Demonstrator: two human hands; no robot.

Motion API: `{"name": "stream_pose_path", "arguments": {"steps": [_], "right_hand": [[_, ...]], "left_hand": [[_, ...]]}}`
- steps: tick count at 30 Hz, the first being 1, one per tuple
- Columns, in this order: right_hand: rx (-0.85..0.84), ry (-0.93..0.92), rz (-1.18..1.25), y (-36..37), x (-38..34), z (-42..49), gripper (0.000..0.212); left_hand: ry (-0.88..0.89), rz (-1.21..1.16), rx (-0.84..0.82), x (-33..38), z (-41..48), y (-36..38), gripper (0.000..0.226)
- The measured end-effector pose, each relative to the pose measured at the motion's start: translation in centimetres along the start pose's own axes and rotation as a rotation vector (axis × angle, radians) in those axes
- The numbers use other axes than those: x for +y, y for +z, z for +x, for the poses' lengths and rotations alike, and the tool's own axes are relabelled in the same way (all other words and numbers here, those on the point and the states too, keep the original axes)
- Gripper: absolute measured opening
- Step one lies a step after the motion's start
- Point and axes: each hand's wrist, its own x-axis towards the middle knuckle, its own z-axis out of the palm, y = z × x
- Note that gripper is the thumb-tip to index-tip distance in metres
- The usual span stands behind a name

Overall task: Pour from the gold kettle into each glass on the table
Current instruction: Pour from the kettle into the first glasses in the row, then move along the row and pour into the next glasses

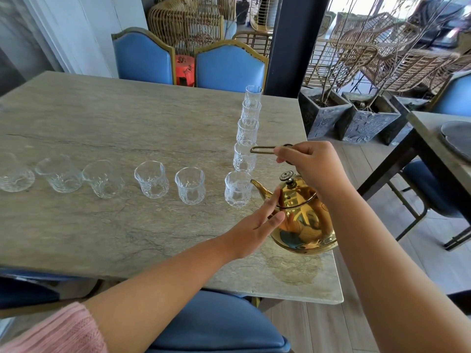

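Note:
The gold kettle [304, 220] hangs just above the table's right front part, its spout at the rim of the corner glass [238, 189]. My right hand [309, 165] is closed on the kettle's handle above the lid. My left hand [260, 225] lies flat against the kettle's left side, fingers spread. Several cut glasses run leftward in a row, among them one [190, 186] and another [151, 179]. More glasses run away from me in a column, such as the glass [244, 157] behind the handle tip. All look empty.
The stone table [114, 123] ends close to the kettle on the right. Two blue chairs [229, 64] stand at the far side, one blue seat [219, 324] below me. Stone planters [367, 121] and a second table [438, 138] stand to the right.

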Motion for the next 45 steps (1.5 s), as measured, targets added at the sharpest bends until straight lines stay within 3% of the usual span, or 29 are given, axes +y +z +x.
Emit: {"name": "stream_pose_path", "arguments": {"steps": [6,13,20,29,34,40,45], "right_hand": [[0.110,0.125,0.124,-0.6,2.5,-0.6,0.051],[0.129,0.204,0.397,-1.2,4.7,-3.0,0.043],[0.132,0.192,0.518,-2.0,3.6,-4.9,0.046],[0.134,0.182,0.533,-0.5,-0.5,-6.8,0.045],[0.196,0.213,0.492,2.5,-3.3,-7.4,0.050],[0.315,0.276,0.506,6.8,-6.4,-8.4,0.035],[0.371,0.332,0.485,10.1,-8.2,-8.5,0.038]], "left_hand": [[-0.023,0.148,0.009,-0.3,0.3,0.4,0.061],[-0.152,0.363,-0.024,0.2,0.1,0.6,0.060],[-0.154,0.439,-0.078,1.5,-2.0,0.1,0.060],[-0.081,0.477,-0.091,2.1,-5.7,-2.0,0.073],[-0.020,0.530,-0.119,1.1,-7.6,-5.2,0.073],[0.052,0.533,-0.228,-0.6,-9.7,-9.8,0.073],[0.090,0.491,-0.264,-2.4,-10.8,-12.7,0.089]]}}
